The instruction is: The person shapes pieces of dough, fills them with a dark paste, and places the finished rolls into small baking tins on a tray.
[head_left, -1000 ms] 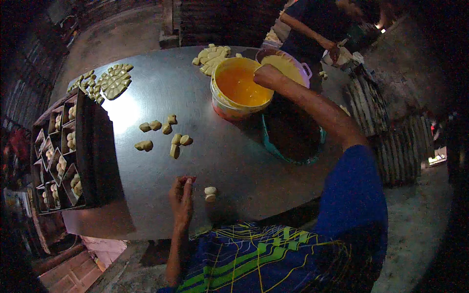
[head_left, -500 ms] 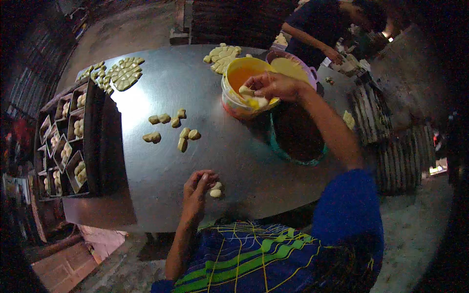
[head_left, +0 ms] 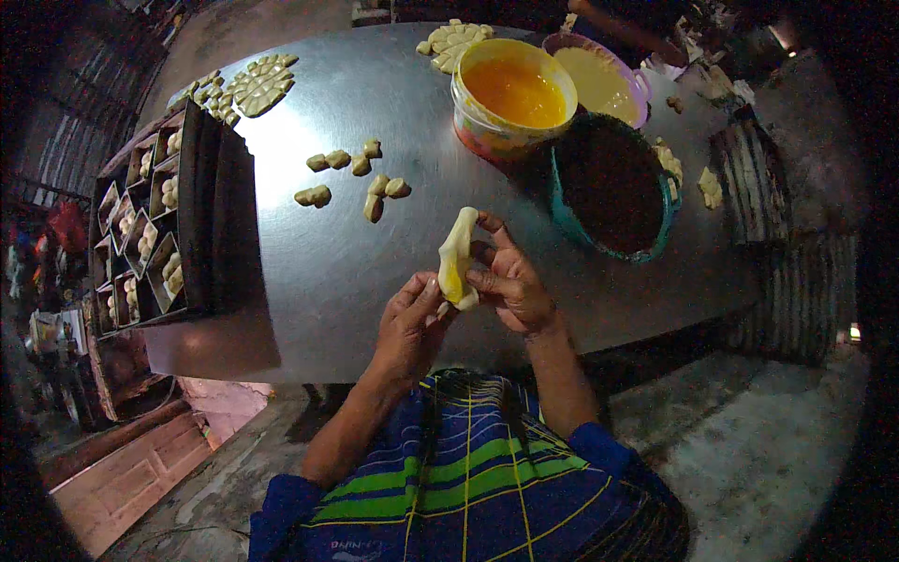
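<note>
A long, pale piece of dough (head_left: 461,245) with a wet yellow smear on its lower part is held up between my two hands, above the near part of the metal table (head_left: 346,281). My left hand (head_left: 412,314) pinches its lower end with thumb and fingers. From the right side, my right hand (head_left: 515,288) grips it between thumb and fingers. Beyond them lie several small dough lumps (head_left: 375,208), in two loose groups. A pale bucket (head_left: 489,148) of orange-yellow liquid stands farther off, right of the lumps.
A green tub (head_left: 556,192) with a dark inside stands at the right; behind it is a pinkish-purple basin (head_left: 643,86) of pale yellow mixture. Scored dough rounds (head_left: 260,86) lie along the far edge. Stacked dark tins (head_left: 198,211) holding dough balls stand left. Another person's arm (head_left: 626,26) shows at top right.
My right hand has come from the bucket toward me. My left hand has risen off the table, and both now hold the dough. The view has shifted, with the table appearing higher.
</note>
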The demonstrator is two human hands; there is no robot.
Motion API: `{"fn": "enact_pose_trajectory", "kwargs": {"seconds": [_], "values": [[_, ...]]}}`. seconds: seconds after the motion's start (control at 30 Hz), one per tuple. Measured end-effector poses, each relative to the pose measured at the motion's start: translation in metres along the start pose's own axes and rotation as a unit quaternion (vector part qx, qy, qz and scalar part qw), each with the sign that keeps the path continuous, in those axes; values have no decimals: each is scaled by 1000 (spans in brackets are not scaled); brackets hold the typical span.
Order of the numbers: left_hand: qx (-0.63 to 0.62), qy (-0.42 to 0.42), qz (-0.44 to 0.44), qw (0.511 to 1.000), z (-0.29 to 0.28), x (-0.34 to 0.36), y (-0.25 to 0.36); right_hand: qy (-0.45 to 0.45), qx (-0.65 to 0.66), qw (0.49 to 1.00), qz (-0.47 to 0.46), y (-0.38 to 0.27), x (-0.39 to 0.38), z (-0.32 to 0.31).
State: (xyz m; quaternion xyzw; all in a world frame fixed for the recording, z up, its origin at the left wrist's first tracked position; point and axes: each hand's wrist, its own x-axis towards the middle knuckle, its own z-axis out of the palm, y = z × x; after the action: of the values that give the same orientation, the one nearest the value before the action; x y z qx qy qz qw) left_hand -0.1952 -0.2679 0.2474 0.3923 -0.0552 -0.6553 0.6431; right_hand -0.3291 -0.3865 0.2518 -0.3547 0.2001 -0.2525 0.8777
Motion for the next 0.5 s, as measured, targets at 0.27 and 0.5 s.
{"fn": "enact_pose_trajectory", "kwargs": {"seconds": [0.27, 0.5], "values": [[-110, -27, 27, 993, -8, -7, 4, 84, 8, 994, -74, 43, -15, -7], [46, 15, 111, 993, -22, -17, 11, 12, -644, 677, -357, 38, -23, 23]]}}
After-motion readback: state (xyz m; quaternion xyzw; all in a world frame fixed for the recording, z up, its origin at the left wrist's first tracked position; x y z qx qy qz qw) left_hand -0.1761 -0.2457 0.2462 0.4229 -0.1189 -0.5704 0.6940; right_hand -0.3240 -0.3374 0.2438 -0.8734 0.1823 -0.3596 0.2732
